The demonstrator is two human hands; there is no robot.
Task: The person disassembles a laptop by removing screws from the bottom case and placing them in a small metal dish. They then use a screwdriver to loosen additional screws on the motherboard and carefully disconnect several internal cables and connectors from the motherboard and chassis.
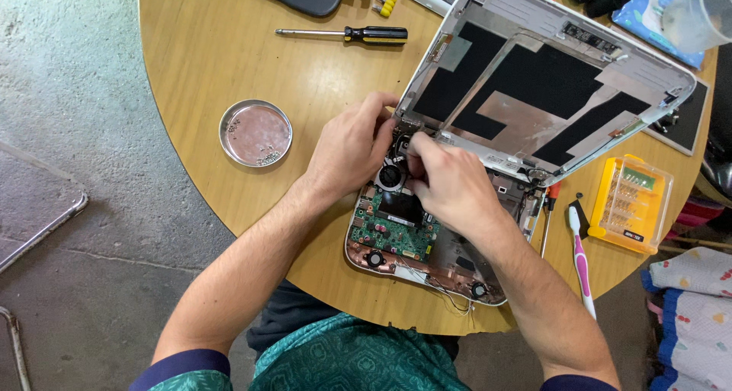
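Both forearms reach in from the near edge and meet over the opened laptop: the left hand is curled with its fingertips pressed at the left hinge, and the right hand lies just beside it, fingers bunched over the same spot, though what either pinches is hidden. The laptop sits near the middle of the round wooden table, base stripped to show a green circuit board and a round fan. Its lid stands open, showing black and silver patches.
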